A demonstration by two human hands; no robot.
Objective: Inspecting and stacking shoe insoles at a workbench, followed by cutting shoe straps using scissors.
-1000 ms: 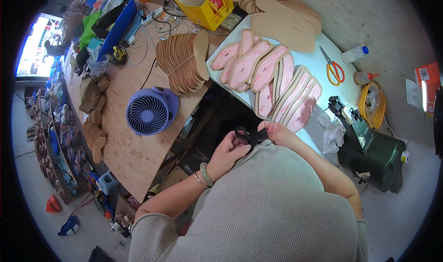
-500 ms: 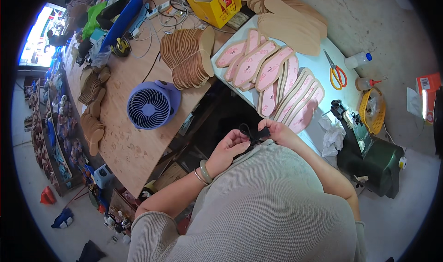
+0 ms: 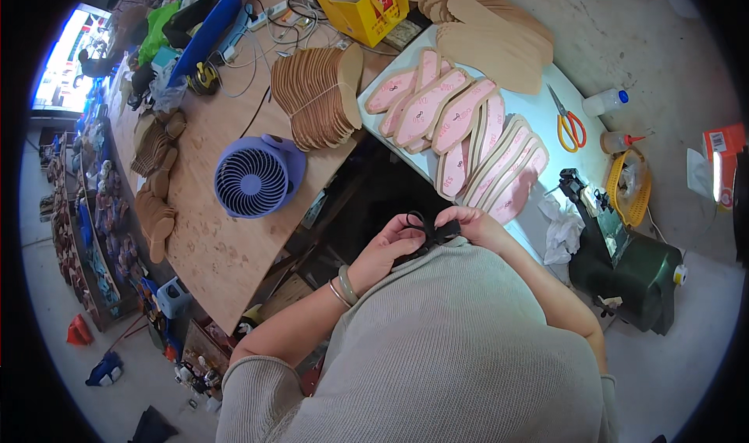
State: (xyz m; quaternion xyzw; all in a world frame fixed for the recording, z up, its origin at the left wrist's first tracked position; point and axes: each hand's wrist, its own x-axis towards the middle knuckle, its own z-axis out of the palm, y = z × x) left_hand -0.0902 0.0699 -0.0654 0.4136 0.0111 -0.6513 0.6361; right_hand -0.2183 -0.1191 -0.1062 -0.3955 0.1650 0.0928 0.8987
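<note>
My left hand (image 3: 388, 248) and my right hand (image 3: 473, 227) are together in front of my body, just above the hem of my grey-beige knit top. Pinched in the left fingers is a thin black strap (image 3: 417, 216) that stands up in a small loop. The right thumb and fingers press on another black part (image 3: 448, 230) of what looks like the same item, close beside the loop. Its lower portion is hidden by the hands and the top. Pink-printed insoles (image 3: 460, 120) lie in an overlapping pile on the white table beyond my right hand.
Left of the dark gap stands a wooden table (image 3: 211, 267) with a purple fan (image 3: 251, 184) and a bundle of brown insoles (image 3: 318, 99). On the right are scissors (image 3: 569, 127), a dark green sewing machine (image 3: 628, 275), a yellow basket (image 3: 630, 187), bottles and crumpled white paper (image 3: 563, 236).
My right fingers have shifted slightly down and apart from the left ones. The black loop stands out rounder between the hands. Everything on the tables is unchanged.
</note>
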